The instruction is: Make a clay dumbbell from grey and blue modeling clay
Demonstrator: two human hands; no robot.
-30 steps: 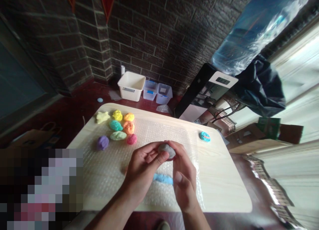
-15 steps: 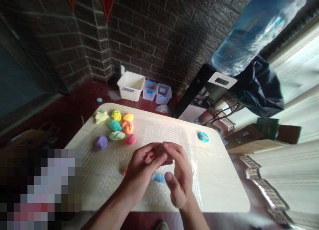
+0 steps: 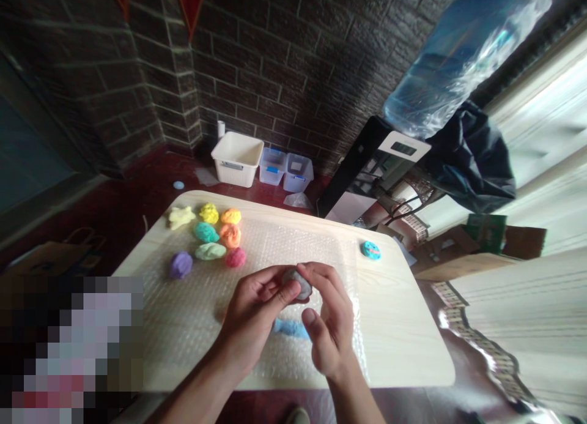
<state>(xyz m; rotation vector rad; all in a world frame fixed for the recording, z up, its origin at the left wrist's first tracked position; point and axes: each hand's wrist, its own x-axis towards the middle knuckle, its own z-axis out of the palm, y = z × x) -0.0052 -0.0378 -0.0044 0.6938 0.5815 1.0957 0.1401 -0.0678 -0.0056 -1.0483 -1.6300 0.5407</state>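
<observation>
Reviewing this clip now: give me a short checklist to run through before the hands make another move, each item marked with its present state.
1. Grey lump secured: ok, the left hand holds it, thumb pressed on it.
2. Right hand closed around the lump: not ok, its fingers curl at the lump's edge but its thumb stands apart.
3. Underside of the lump checked: cannot tell, it is hidden.
4. Blue piece fully visible: not ok, the right hand covers part of it.
5. Purple lump apart from the hands: ok.
6. Bubble wrap spread on the table: ok.
</observation>
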